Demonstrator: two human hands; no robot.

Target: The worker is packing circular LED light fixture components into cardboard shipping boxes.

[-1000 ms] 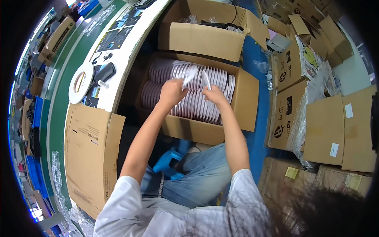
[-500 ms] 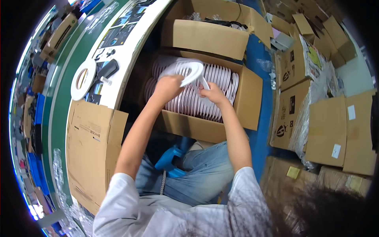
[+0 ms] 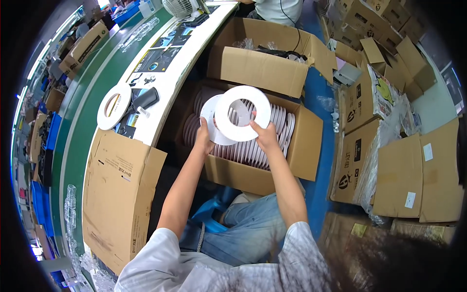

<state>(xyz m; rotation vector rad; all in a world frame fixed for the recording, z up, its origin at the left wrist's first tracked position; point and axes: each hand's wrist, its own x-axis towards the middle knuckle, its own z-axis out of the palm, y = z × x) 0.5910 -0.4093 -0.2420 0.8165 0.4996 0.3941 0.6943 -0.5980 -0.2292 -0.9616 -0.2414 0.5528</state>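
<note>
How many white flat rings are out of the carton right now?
3: two white flat rings held over the open cardboard carton, one in the right hand, one in the left hand; a third lies on the white workbench. Others may be hidden.

Two flat white rings [image 3: 242, 113], seemingly overlapped, are held upright above the open cardboard box [image 3: 272, 168] of stacked rings.

Open carton [image 3: 306, 146] packed with upright white rings [image 3: 279, 121]; carton walls, white bench edge [image 3: 165, 97] hem hands [image 3: 233, 134].
</note>
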